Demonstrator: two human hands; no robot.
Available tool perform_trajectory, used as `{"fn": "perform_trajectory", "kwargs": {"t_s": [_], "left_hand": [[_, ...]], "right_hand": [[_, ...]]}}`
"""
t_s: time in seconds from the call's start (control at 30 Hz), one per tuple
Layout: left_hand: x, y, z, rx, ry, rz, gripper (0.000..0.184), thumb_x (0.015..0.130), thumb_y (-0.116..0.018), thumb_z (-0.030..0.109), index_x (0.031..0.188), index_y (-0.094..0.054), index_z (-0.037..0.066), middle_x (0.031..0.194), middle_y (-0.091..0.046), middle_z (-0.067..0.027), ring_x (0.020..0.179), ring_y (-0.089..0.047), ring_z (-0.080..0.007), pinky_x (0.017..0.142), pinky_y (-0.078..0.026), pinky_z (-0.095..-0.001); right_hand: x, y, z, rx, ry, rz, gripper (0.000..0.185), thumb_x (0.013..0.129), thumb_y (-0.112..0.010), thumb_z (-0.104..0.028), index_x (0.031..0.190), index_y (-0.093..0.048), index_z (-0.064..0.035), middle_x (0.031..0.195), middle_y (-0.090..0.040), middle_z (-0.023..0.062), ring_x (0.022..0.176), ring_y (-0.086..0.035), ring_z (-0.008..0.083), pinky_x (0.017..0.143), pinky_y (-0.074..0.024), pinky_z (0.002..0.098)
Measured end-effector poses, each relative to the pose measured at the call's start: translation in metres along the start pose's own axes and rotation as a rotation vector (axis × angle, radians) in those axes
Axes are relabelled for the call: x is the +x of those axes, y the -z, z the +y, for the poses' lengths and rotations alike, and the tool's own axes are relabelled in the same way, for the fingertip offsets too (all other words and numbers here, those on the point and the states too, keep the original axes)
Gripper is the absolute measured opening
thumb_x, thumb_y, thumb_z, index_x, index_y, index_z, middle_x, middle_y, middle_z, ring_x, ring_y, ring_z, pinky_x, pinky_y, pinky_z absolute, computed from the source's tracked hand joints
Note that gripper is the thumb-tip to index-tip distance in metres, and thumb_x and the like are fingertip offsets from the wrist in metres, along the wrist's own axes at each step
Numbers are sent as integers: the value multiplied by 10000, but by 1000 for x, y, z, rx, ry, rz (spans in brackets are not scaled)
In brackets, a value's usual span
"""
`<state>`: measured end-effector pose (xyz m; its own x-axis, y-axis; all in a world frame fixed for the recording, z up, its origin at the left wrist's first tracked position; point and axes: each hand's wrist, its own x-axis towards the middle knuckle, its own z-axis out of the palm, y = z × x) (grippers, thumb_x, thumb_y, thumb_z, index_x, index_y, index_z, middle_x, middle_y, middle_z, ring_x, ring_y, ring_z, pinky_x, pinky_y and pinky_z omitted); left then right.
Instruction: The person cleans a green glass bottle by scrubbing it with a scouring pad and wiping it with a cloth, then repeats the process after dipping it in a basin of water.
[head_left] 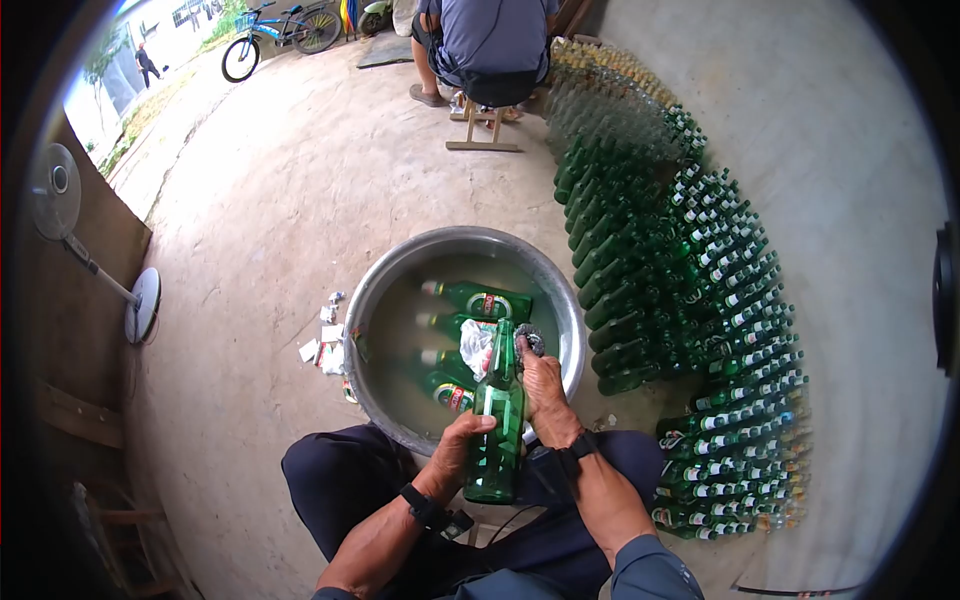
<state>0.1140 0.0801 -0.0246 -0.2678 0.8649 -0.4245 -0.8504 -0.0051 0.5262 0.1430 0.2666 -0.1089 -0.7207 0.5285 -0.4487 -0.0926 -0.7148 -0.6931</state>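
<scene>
A green glass bottle stands tilted in front of me, neck pointing away, its base above my lap. My left hand is wrapped round its lower body, thumb on the glass. In my right hand is a dark grey scouring pad, which appears to be steel wool, right beside the bottle's neck. Below both hands is a large metal basin of murky water. Labelled green bottles lie partly sunk in it, and white crumpled plastic shows behind the held bottle.
Rows of green bottles fill the floor on my right, along the wall. Label scraps lie left of the basin. A pedestal fan stands at left. Ahead, a person sits on a low stool; a bicycle is farther off.
</scene>
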Motion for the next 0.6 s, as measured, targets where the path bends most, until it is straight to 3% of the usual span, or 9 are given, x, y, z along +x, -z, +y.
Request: {"fn": "perform_trajectory", "kwargs": {"t_s": [0.27, 0.33, 0.5, 0.57, 0.6], "left_hand": [[0, 4, -4, -59, 32, -16, 484, 845, -657, 336, 1135, -612, -49, 930, -705, -174, 779, -719, -261, 739, -602, -385], [1, 0, -8, -29, -52, 87, 485, 887, -663, 364, 1169, -600, -26, 967, -682, -121, 823, -698, -218, 746, -585, -358], [12, 19, -8, 106, -70, 87, 447, 947, -647, 344, 1235, -564, 11, 996, -646, -62, 855, -653, -164, 767, -549, -304], [12, 21, -9, 143, -31, 73, 433, 960, -640, 329, 1250, -553, 21, 994, -641, -53, 853, -641, -154, 773, -538, -292], [12, 18, -10, 129, -54, 83, 422, 966, -635, 330, 1242, -556, 21, 995, -640, -52, 853, -644, -153, 768, -540, -292]], "right_hand": [[-14, -14, -11, 91, -44, 35, 433, 1058, -541, -325, 1064, -659, 91, 895, -716, 180, 748, -719, 265, 700, -616, 394], [-17, -17, -11, 53, 23, 57, 425, 1051, -556, -322, 1041, -675, 86, 898, -721, 177, 740, -719, 257, 703, -614, 379], [9, 9, 5, -174, 143, 216, 409, 1043, -569, -301, 987, -696, 84, 842, -723, 176, 718, -717, 238, 683, -609, 360], [6, 5, 1, -257, 214, 279, 391, 951, -724, -345, 856, -691, 32, 778, -637, 29, 607, -512, 120, 573, -436, 326], [5, 6, 1, -318, 232, 282, 381, 941, -735, -339, 820, -686, 20, 778, -630, 21, 613, -505, 110, 577, -429, 325]]}}
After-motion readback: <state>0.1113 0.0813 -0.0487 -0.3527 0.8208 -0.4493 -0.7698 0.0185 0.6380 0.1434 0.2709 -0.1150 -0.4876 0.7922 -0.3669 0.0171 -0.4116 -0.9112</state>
